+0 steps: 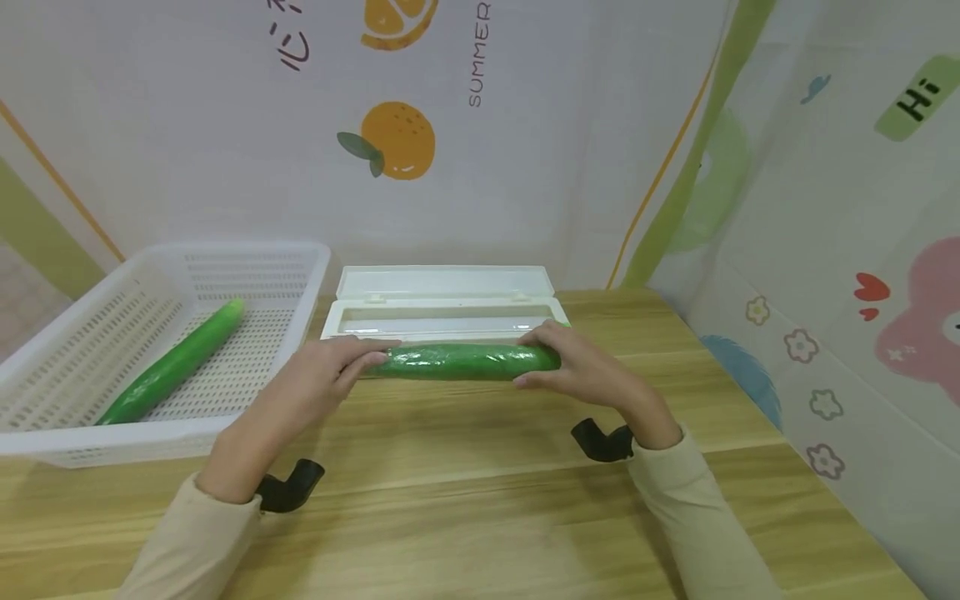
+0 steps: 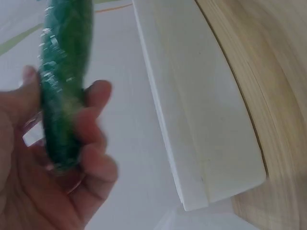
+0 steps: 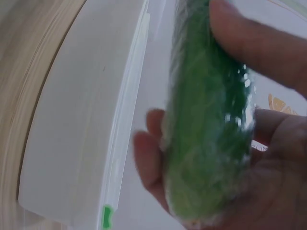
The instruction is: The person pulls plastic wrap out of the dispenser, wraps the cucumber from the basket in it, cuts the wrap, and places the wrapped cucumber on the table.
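Note:
A green cucumber [image 1: 468, 361], wrapped in shiny clear cling film, is held level between both hands in the head view. My left hand [image 1: 318, 373] grips its left end, with the thumb on one side and the fingers curled round the other in the left wrist view. My right hand [image 1: 581, 367] holds the right end, thumb and fingers on opposite sides. Just behind the cucumber is a long white cling film dispenser [image 1: 333, 318] with its lid [image 1: 446, 283] raised. Wrinkled film covers the cucumber's end [image 3: 201, 191] in the right wrist view.
A white perforated basket [image 1: 311, 283] stands at the left with another cucumber [image 1: 176, 362] lying slantwise in it. The wooden table [image 1: 450, 517] meets a printed cloth [image 1: 247, 167] at the back. Black wrist camera mounts [image 1: 296, 487] hang below the wrists.

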A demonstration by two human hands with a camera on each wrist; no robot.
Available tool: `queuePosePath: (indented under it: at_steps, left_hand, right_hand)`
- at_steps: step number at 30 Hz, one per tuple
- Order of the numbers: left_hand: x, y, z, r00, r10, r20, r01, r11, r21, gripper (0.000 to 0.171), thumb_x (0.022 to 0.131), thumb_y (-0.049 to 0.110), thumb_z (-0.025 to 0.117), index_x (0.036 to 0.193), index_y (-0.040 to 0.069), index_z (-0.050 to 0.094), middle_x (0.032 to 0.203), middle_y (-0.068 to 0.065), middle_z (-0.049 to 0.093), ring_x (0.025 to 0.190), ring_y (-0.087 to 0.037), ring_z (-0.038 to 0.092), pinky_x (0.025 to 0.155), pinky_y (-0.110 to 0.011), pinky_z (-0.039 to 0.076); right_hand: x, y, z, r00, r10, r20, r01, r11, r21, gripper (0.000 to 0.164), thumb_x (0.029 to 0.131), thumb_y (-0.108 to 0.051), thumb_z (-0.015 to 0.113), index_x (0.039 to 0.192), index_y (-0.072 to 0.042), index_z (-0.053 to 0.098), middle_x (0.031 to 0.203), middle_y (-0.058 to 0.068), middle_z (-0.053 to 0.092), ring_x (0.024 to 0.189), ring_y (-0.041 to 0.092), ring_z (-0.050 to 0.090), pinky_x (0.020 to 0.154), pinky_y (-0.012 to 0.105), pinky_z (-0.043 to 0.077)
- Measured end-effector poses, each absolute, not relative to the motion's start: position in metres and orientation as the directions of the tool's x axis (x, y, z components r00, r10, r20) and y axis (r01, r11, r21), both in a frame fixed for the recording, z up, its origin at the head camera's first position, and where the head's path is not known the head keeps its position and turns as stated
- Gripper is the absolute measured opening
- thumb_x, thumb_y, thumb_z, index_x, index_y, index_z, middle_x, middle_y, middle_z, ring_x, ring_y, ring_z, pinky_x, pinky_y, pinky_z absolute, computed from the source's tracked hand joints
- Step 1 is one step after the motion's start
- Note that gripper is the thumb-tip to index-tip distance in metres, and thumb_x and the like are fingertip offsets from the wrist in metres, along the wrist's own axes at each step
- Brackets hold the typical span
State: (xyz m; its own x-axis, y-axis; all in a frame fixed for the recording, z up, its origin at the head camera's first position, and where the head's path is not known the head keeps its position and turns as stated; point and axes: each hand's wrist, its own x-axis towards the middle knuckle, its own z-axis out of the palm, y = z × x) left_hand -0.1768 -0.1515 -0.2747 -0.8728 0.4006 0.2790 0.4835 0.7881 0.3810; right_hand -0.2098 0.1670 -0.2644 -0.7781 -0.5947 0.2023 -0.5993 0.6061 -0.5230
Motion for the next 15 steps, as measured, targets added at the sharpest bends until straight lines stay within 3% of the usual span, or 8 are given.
queuePosePath:
  at_steps: [6, 11, 15]
  left_hand:
    - [-0.1783, -0.1464, -0.2793, -0.768, 0.583, 0.265, 0.638, 0.663, 0.391, 0.042, 0.096, 0.015, 0.05, 0.137, 0.005, 0.045, 0.115, -0.014, 0.062, 0.1, -0.027, 0.058, 0.088, -0.047, 0.047]
    - [-0.1783, -0.1439, -0.2827, -0.78, 0.56, 0.278, 0.624, 0.67, 0.402, 0.038, 0.095, 0.013, 0.051, 0.132, 0.01, 0.052, 0.105, -0.009, 0.065, 0.093, -0.024, 0.059, 0.08, -0.043, 0.05]
    - [-0.1792, -0.1416, -0.2835, -0.79, 0.511, 0.338, 0.611, 0.704, 0.363, 0.035, 0.094, 0.014, 0.054, 0.128, 0.013, 0.057, 0.108, -0.01, 0.067, 0.099, -0.028, 0.062, 0.085, -0.045, 0.05]
  right_hand:
    - [-0.2101, 0.1694, -0.2644, -0.762, -0.587, 0.273, -0.636, 0.6, -0.486, 0.044, 0.074, -0.014, 0.077, 0.111, -0.005, 0.056, 0.107, 0.009, 0.054, 0.089, 0.019, 0.051, 0.074, 0.03, 0.047]
    - [-0.2095, 0.1694, -0.2625, -0.766, -0.579, 0.279, -0.639, 0.64, -0.427, 0.044, 0.074, -0.017, 0.078, 0.112, -0.005, 0.06, 0.105, 0.008, 0.057, 0.087, 0.018, 0.051, 0.074, 0.03, 0.045]
    - [-0.2091, 0.1696, -0.2612, -0.785, -0.56, 0.264, -0.619, 0.706, -0.343, 0.045, 0.075, -0.025, 0.077, 0.115, -0.007, 0.064, 0.107, 0.006, 0.063, 0.091, 0.019, 0.054, 0.077, 0.033, 0.045]
